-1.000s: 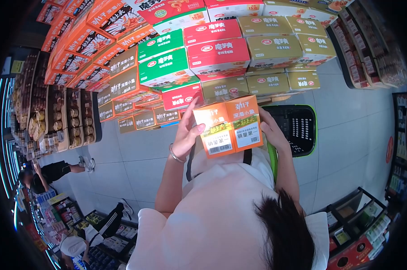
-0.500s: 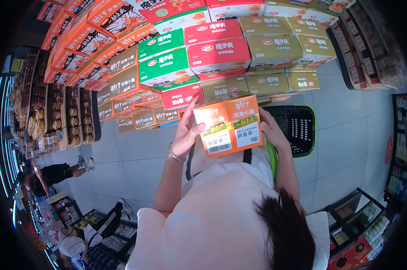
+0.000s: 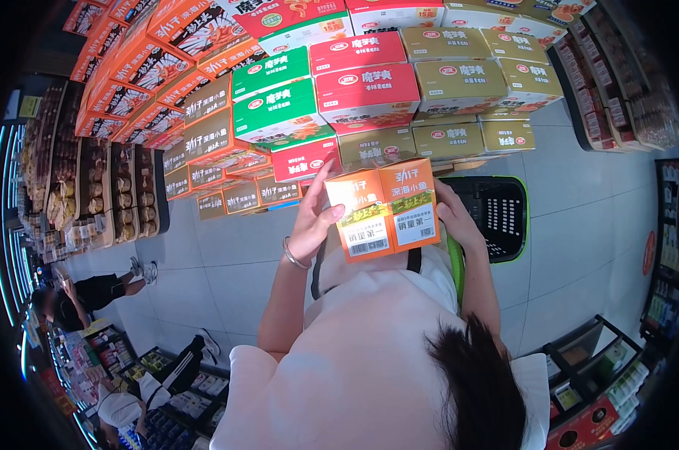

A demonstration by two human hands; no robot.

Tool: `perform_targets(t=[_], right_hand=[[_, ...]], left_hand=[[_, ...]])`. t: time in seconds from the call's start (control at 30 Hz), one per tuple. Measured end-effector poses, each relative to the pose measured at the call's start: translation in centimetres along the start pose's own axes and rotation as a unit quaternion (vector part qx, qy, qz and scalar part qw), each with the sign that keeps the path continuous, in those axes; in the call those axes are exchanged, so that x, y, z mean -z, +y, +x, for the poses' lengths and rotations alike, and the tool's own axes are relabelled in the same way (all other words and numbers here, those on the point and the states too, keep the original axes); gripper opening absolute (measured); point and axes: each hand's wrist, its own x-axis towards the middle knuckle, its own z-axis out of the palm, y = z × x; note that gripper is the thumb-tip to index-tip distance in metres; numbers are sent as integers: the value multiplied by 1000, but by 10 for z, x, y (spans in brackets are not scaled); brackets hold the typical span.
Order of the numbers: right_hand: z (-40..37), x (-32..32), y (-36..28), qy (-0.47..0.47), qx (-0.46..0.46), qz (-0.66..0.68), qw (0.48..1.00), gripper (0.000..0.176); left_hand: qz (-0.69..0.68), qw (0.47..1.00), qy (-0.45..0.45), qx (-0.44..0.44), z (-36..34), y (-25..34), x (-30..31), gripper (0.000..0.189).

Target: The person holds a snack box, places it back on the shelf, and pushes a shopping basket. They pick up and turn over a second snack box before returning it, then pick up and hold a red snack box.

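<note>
Nearest the lens: dark hair [image 3: 478, 382] and a white shirt [image 3: 369, 352].

Just above, held at chest height between 2 hands: an orange box [image 3: 382, 208], turned corner-on so 2 faces show, each with a white barcode label low down.

Left hand [image 3: 313, 217] pressed flat to the box's left side, fingers together and stretched upward, thumb bent onto the front face. A thin bracelet [image 3: 294, 256] at that wrist.

Right hand [image 3: 457, 221] clasped on the box's right side, fingers curled round behind it and mostly hidden, so cannot tell how they lie.

Just beyond the right hand, on the grey tiled floor [image 3: 579, 195]: a black basket [image 3: 504, 214] with a green rim.

Farther on, a big stack of cartons: red cartons [image 3: 365, 86] in the middle, green cartons [image 3: 275, 105] to their left, olive cartons [image 3: 459, 79] to the right, more orange ones running off at far left.

At the far edges, shop shelves [image 3: 624, 82] packed with goods, and, well apart at far left, another person [image 3: 92, 289] low by a shelf.
</note>
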Motion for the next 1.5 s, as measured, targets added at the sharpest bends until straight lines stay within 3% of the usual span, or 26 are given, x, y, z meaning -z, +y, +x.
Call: perform_targets(t=[0.37, 0.87, 1.07, 1.17, 1.2, 1.23, 1.27, 1.33, 1.4, 1.47, 1.5], right_hand=[[-1, 0, -6, 2, -9, 7, 1000, 92], [-5, 3, 13, 8, -16, 21, 1000, 81], [-13, 6, 26, 3, -78, 171, 982, 83], [-23, 7, 28, 14, -109, 218, 970, 82], [-25, 7, 36, 55, -138, 242, 959, 80], [-28, 9, 41, 98, -166, 264, 945, 79], [-28, 12, 38, 102, -166, 262, 945, 79], [-27, 16, 33, 87, -116, 374, 916, 75], [-26, 15, 34, 139, -111, 402, 898, 67], [-23, 18, 42, 94, -20, 518, 850, 59], [-24, 16, 43, 125, -17, 516, 847, 56]], left_hand=[[-9, 1000, -4, 7, -1, 1, -2, 90], [15, 1000, -11, -3, 1, 4, -6, 88], [38, 999, 6, -14, -2, 22, -26, 93], [161, 983, 13, -85, -1, 26, -39, 98], [159, 984, 12, -85, -1, 31, -42, 98], [246, 962, 3, -121, -1, 37, -45, 100], [330, 931, -6, -155, -2, 43, -48, 102], [328, 932, -22, -150, -3, 57, -55, 106], [325, 933, -42, -146, -3, 62, -61, 109], [212, 968, -39, -131, -5, 61, -66, 108], [190, 968, -40, -156, -3, 59, -69, 107]])
